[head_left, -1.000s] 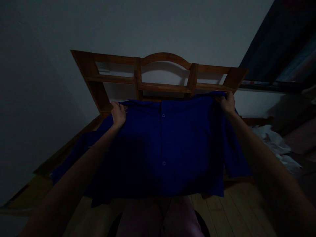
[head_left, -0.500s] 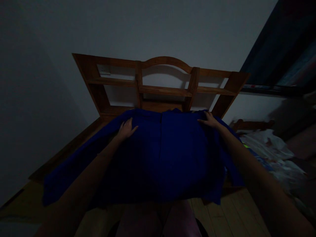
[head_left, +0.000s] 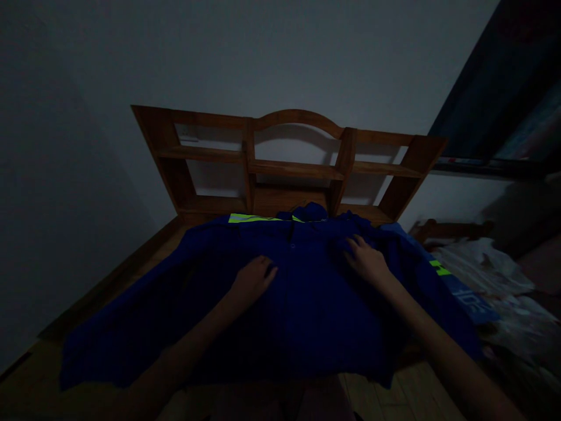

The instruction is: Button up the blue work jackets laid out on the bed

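A dark blue button-front work shirt [head_left: 302, 304] lies spread out, front side up, across a brown wooden surface [head_left: 131, 257], with its collar at the far end and its hem hanging over the near edge. Both sleeves are stretched out: one runs toward the near left, the other toward the right, where it shows a short neon-yellow bar and pale lettering [head_left: 468, 298]. A neon-yellow reflective stripe [head_left: 249, 218] peeks out along the far edge of the shirt, just left of the collar.

The left hand [head_left: 253, 279] rests palm-down on the chest of the shirt, left of the button line, its fingers [head_left: 268, 271] extended flat against the cloth and gripping nothing. The right hand [head_left: 367, 260] lies palm-down on the shirt right of the button line and a little farther away than the left; its fingers [head_left: 353, 244] are spread open and pressed on the fabric, holding nothing. The two hands sit near each other, on either side of the placket.

Beyond the shirt, against the pale wall, stands a brown wooden shelf unit with an arched middle top [head_left: 289, 164]. To the far right lies a heap of pale crumpled material [head_left: 495, 275], dim in the low light.
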`<action>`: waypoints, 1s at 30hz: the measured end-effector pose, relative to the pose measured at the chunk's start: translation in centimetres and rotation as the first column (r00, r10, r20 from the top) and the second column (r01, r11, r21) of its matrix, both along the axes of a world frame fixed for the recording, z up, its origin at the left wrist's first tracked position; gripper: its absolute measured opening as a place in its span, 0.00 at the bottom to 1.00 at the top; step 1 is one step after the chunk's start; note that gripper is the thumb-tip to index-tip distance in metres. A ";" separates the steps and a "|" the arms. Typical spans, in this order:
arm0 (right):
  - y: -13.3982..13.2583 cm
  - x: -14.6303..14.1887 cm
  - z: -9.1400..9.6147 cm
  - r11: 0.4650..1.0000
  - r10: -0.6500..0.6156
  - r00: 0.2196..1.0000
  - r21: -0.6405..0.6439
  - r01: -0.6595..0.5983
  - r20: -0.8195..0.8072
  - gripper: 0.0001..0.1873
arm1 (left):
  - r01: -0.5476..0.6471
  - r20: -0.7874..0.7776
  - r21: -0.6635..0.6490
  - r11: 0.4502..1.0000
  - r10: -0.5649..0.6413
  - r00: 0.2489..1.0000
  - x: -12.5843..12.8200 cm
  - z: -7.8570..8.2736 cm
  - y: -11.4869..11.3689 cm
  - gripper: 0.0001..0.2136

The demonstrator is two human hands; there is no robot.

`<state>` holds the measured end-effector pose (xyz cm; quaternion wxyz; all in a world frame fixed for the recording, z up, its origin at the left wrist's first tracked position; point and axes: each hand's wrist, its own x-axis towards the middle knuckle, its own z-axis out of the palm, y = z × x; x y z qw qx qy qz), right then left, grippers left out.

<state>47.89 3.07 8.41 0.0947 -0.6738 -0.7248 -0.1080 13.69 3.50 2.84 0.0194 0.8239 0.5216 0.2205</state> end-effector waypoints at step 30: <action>-8.1 -8.5 -7.1 0.948 0.296 0.890 -0.010 -0.319 -0.347 0.28 | 0.123 -0.032 0.065 0.990 -0.121 0.992 5.9 -4.4 -6.4 0.28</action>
